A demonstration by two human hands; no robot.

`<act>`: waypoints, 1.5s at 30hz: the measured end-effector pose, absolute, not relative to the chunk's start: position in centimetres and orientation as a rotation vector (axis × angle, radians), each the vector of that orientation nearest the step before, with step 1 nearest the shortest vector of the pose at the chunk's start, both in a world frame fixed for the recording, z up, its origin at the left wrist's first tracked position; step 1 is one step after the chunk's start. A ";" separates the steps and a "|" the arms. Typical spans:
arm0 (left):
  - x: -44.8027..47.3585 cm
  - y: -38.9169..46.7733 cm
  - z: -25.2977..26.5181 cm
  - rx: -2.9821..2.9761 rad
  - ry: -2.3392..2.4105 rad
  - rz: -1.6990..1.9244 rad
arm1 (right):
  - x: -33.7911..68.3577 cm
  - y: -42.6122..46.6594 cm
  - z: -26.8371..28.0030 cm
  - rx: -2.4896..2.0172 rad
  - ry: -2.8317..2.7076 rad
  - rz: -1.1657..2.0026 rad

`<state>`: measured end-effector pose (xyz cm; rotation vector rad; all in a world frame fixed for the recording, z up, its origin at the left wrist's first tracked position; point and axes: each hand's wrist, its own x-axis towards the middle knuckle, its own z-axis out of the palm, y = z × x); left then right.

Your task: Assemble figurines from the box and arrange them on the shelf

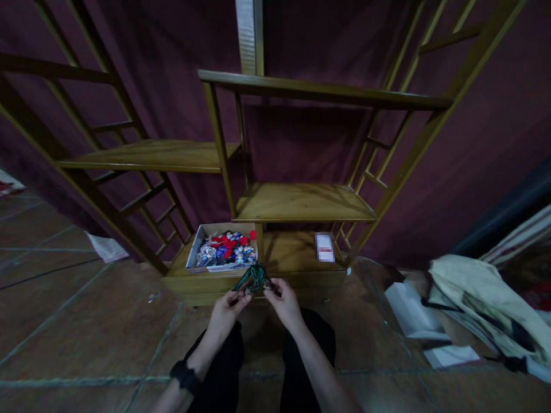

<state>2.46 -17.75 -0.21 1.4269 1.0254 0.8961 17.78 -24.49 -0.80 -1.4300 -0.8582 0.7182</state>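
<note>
Dark-green bundle with paler flecks [258, 275], soft-looking, bunched or knotted at its middle, a thin arm of it running down to the left. Held up between both hands, in front of the low front of a yellow-brown wooden shelf unit [297, 252]; contact with the wood cannot be told.

Left grip [224, 314]: narrow, thumb and fingertips pinched on the bundle's left end. Black band [185, 376] around that wrist.

Right grip [284, 301]: also narrow, thumb and fingers on the bundle's right end, exact fingertip contact too dark to read. Grips near each other, bundle spanning the gap.

Just beyond the left grip, on the bottom board: white-walled cardboard box [192, 252], filled with small red, blue, white and silvery pieces [228, 246], heaped loosely. Beyond the right grip and farther right, same board: small white rectangular item with a red stripe [325, 246], print blurred.

Well right of the right grip, on the floor: cream fabric bag [469, 281], slumped.
</note>
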 end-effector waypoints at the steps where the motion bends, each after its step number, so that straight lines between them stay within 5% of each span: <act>1: 2.6 -17.6 -0.2 1.408 1.035 0.891 | 17.9 -24.3 -1.0 -1.433 -0.862 0.723; 26: 4.9 -17.3 -0.4 1.304 1.000 0.850 | 20.2 -24.1 -3.7 -1.359 -0.734 0.957; 45: 2.5 -19.7 -0.7 1.769 1.035 0.981 | 18.0 -24.9 -2.8 -1.196 -0.486 1.106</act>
